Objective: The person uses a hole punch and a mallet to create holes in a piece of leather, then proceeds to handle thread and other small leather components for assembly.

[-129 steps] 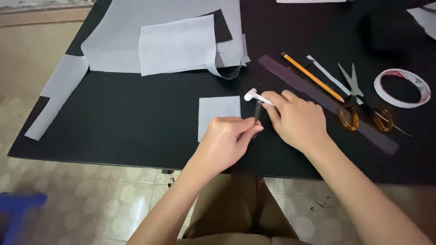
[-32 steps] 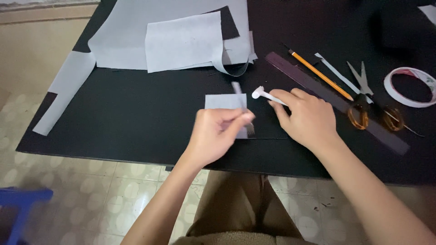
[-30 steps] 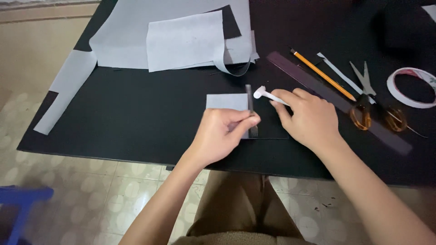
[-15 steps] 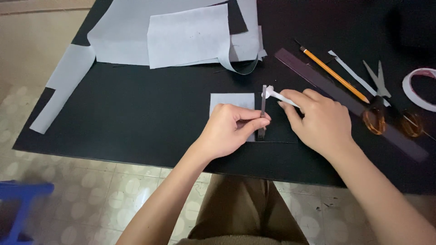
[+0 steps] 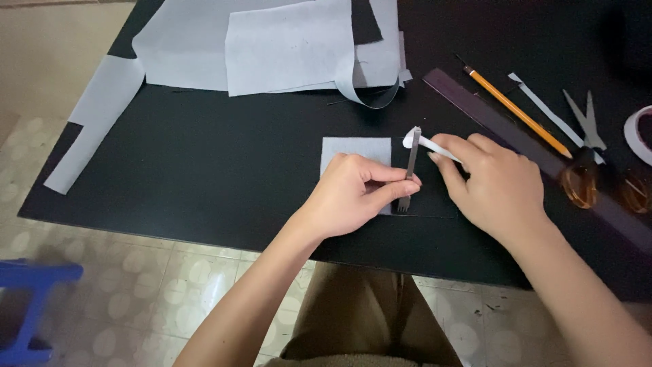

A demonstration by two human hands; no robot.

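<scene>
My left hand (image 5: 350, 194) pinches a thin metal pronged tool (image 5: 410, 168), its teeth pointing down at the near edge of a black mat (image 5: 204, 170). Under that hand lies a small grey square piece (image 5: 353, 151). My right hand (image 5: 492, 183) holds a white flat-headed tool (image 5: 426, 143), whose head sits right by the top of the metal tool. Both hands are close together near the front of the table.
Large grey sheets (image 5: 272, 41) and a grey strip (image 5: 92, 119) lie at the back left. To the right are a dark ruler (image 5: 516, 136), an orange pencil (image 5: 516, 112), scissors (image 5: 587, 156) and a tape roll (image 5: 638, 136). A blue stool (image 5: 30, 299) stands on the tiled floor.
My left hand has turned the metal tool upright and brought it to the right edge of the grey square. The right hand's white tool has come closer to it.
</scene>
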